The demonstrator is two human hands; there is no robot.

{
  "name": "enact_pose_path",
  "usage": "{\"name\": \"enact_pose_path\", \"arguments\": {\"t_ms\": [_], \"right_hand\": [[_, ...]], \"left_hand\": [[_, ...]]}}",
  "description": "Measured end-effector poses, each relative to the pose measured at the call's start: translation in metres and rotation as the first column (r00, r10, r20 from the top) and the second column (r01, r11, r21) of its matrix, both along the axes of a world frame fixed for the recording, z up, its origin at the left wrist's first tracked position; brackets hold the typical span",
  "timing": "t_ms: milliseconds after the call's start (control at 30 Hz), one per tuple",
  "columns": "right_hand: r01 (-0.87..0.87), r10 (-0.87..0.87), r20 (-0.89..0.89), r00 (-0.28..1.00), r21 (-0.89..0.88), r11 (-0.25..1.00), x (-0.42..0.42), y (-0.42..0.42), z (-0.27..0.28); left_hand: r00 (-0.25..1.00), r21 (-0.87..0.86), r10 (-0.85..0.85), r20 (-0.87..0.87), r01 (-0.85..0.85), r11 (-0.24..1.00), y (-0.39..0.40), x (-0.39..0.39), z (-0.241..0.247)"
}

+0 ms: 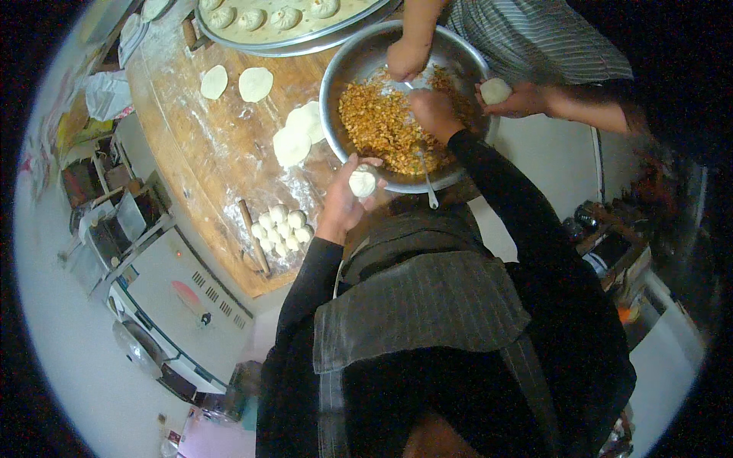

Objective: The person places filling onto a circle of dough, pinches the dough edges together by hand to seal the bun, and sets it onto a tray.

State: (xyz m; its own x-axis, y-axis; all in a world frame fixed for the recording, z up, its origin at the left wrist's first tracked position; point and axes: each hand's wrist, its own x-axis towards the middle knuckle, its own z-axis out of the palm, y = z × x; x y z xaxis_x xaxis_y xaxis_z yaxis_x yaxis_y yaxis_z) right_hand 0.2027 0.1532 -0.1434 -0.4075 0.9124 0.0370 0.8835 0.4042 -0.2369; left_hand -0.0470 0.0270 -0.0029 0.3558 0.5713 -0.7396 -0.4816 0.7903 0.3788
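Observation:
A pleated, filled dough bun (362, 181) rests in my left hand (345, 197), beside the near-left rim of a large steel bowl (334, 68). Chopped orange-brown filling (378, 123) covers much of the bowl's bottom. Over the filling is my right hand (433, 111), its fingers curled and blurred; whether it grips anything is hidden. Just below it, a metal spoon (429, 186) leans on the near rim with its handle outward. Left of the bowl, two flat dough wrappers (292, 147) overlap on the floured wooden table (189, 154).
A co-worker's hand (408, 57) reaches into the bowl; the other hand (515, 100) holds a piece of dough (495, 91). Several pleated buns sit on a round tray (355, 20). Two wrappers (256, 85), a rolling pin (253, 237) and several dough balls (283, 229) lie on the table.

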Motion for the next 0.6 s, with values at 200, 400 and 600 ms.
{"name": "enact_pose_path", "arguments": {"t_ms": [200,400,600], "right_hand": [[0.046,-0.056,-0.187,0.981,-0.059,0.997,-0.011,-0.006,0.034],[-0.073,-0.127,-0.719,0.683,-0.24,0.968,-0.052,-0.07,0.159],[-0.074,-0.076,-0.799,0.597,-0.149,0.986,-0.072,-0.104,0.196]], "left_hand": [[0.996,0.076,0.067,0.053,-0.071,0.995,0.011,0.006,0.006],[0.984,0.151,0.164,0.072,-0.173,0.973,0.016,0.017,0.019],[0.975,0.203,0.223,-0.015,-0.215,0.955,0.007,0.03,0.029]]}}
